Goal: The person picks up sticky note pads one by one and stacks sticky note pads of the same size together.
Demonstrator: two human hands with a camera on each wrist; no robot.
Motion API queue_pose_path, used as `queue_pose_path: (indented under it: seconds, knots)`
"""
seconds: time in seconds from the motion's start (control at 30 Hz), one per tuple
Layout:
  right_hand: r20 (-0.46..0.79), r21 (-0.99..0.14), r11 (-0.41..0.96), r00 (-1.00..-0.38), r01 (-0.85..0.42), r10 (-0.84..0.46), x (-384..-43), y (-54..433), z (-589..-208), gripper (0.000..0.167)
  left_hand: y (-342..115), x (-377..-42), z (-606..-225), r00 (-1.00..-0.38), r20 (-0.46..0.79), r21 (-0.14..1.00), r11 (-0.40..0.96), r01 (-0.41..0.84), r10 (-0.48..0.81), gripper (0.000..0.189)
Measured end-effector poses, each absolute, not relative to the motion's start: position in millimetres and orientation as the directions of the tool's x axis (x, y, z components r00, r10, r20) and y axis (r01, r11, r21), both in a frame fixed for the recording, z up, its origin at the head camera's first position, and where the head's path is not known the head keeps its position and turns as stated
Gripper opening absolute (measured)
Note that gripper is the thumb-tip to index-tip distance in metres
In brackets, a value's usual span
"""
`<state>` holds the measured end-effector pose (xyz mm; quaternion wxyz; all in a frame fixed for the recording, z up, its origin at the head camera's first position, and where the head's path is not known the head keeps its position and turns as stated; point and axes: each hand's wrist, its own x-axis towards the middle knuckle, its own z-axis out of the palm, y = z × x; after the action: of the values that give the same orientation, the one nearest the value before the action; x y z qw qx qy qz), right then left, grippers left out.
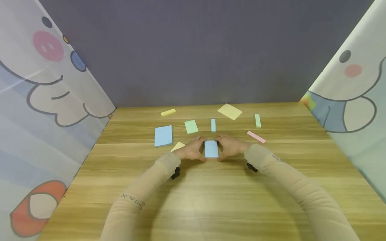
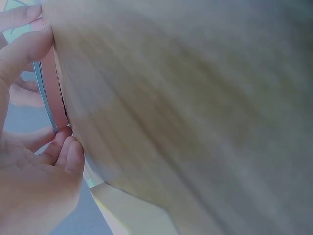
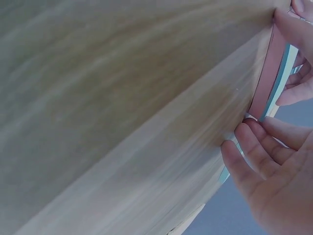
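Observation:
A light blue sticky-note pad [image 1: 211, 149] lies mid-table, on top of a thick pink pad [image 3: 270, 68], whose side shows in both wrist views. My left hand [image 1: 193, 149] grips the stack at its left corners, thumb on the near edge and fingers on the far one. From the opposite side my right hand [image 1: 231, 146] holds the right corners the same way. The two pads sit nearly flush in the wrist views, though fingers hide their corners. Beside the left wrist lies a pale yellow pad [image 1: 178, 146], partly covered by that hand.
Left of the hands lie a larger blue pad [image 1: 163, 136] and a green square pad [image 1: 191, 126]. Farther back are a yellow strip [image 1: 168, 112], a blue strip [image 1: 213, 125] and a yellow pad [image 1: 230, 111]. To the right are a green strip [image 1: 257, 120] and a pink strip [image 1: 256, 137].

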<state>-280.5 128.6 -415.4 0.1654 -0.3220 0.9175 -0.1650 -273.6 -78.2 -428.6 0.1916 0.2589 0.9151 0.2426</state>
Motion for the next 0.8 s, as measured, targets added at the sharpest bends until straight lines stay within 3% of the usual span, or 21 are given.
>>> queue_pose_path:
  seconds: [0.17, 0.4, 0.6, 0.8]
  knots:
    - [-0.190, -0.385, 0.742, -0.740, -0.549, -0.646, -281, 129, -414, 0.089, -78, -274, -428, -0.795, -0.219, 0.537, 0.750, 0.386, 0.565, 0.093]
    - [-0.206, -0.443, 0.727, -0.730, -0.524, -0.652, -278, 131, -416, 0.085, -76, -272, -428, -0.794, -0.229, 0.551, 0.747, 0.372, 0.563, 0.095]
    - [-0.208, -0.411, 0.742, -0.738, -0.529, -0.641, -278, 131, -414, 0.093, -78, -270, -421, -0.783, -0.243, 0.589, 0.728, 0.350, 0.573, 0.098]
    - [-0.196, -0.453, 0.742, -0.756, -0.495, -0.624, -278, 135, -412, 0.099, -89, -263, -404, -0.784, -0.186, 0.627, 0.686, 0.370, 0.592, 0.087]
